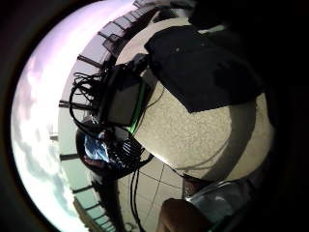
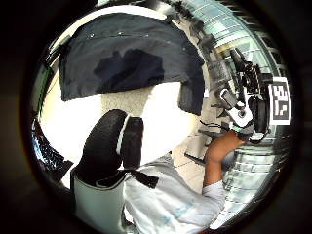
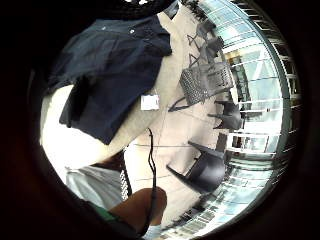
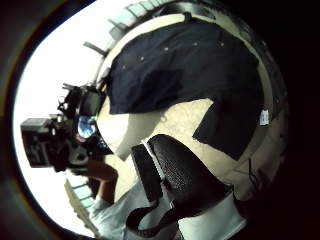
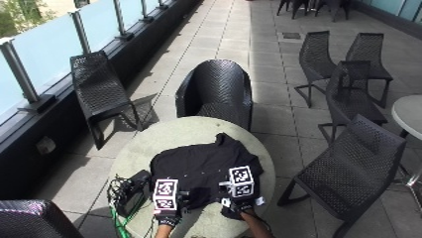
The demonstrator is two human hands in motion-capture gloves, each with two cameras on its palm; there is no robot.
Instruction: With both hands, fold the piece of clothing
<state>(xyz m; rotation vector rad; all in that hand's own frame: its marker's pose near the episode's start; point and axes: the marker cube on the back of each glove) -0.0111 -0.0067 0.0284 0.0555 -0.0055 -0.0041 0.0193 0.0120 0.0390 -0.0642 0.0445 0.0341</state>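
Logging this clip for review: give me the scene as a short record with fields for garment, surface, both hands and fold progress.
garment: black shirt, lying mostly spread out
surface: round pale table
left hand: left hand above the shirt's near edge; grip cannot be told
right hand: right hand above the shirt's near edge; grip cannot be told
fold progress: no clear fold visible yet
other items: black device with cables on the table's left edge; black chair beyond the table
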